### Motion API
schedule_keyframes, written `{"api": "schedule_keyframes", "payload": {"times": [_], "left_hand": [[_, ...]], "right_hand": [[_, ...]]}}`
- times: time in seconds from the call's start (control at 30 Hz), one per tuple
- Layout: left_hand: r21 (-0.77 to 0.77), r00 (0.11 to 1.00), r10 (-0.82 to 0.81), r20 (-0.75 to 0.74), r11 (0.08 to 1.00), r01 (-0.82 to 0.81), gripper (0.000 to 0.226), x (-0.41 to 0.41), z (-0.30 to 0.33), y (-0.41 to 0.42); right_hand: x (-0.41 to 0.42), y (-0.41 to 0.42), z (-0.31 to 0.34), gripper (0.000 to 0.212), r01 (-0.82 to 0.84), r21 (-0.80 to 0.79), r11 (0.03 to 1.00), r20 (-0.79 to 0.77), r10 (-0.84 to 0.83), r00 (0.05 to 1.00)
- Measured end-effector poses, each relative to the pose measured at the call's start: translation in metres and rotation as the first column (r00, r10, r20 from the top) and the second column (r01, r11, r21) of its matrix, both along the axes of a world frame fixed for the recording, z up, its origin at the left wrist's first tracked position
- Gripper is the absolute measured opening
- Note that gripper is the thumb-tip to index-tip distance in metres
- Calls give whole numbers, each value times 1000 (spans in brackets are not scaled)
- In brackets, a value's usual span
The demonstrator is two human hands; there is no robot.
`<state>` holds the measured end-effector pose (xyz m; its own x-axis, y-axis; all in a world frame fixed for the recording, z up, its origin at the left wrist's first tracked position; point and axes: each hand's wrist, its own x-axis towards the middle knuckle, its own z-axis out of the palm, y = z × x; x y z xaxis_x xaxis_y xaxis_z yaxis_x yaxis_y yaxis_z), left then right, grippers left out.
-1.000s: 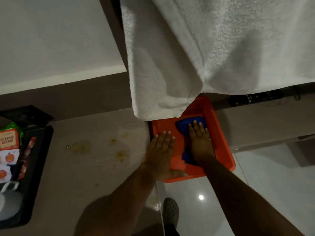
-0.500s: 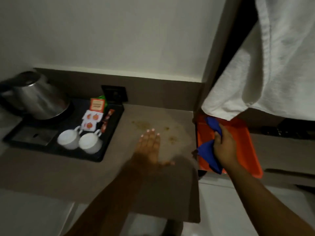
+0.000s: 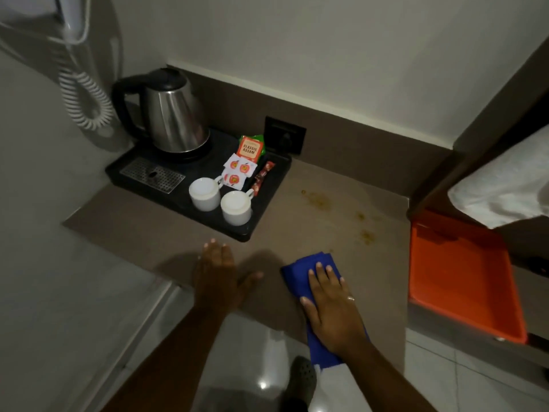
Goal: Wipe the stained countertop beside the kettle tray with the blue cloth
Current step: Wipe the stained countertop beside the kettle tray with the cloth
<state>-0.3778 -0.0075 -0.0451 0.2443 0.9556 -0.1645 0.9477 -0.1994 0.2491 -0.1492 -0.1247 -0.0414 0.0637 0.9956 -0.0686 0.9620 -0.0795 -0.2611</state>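
A blue cloth lies on the brown countertop near its front edge, one end hanging over it. My right hand presses flat on the cloth. Yellowish stains and more stain spots mark the counter beyond the cloth, between the black kettle tray and the counter's right end. My left hand rests flat on the counter, fingers spread, just in front of the tray.
The tray holds a steel kettle, two white cups and tea sachets. An orange bin sits lower at the right under a white towel. A wall socket is behind the tray.
My right hand lifted the blue cloth out of the orange bin and laid it on the counter's front edge. My left hand left the bin and rests on the counter nearer the tray.
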Motion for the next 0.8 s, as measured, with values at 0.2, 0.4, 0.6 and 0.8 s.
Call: {"api": "schedule_keyframes", "payload": {"times": [0.2, 0.4, 0.6, 0.8], "left_hand": [[45, 991, 131, -17, 990, -130, 127, -5, -10, 16], [131, 990, 138, -33, 982, -132, 121, -2, -14, 14], [118, 989, 146, -33, 983, -141, 126, -1, -14, 13], [15, 959, 283, 3, 959, -283, 144, 0, -10, 22]], "right_hand": [[45, 38, -1, 71, 261, -27, 965, -27, -262, 965], [-16, 95, 0, 62, 195, -50, 980, -2, -195, 981], [3, 23, 0, 62, 26, -51, 998, 6, -26, 1000], [71, 12, -4, 68, 410, -34, 912, 45, -408, 912]]}}
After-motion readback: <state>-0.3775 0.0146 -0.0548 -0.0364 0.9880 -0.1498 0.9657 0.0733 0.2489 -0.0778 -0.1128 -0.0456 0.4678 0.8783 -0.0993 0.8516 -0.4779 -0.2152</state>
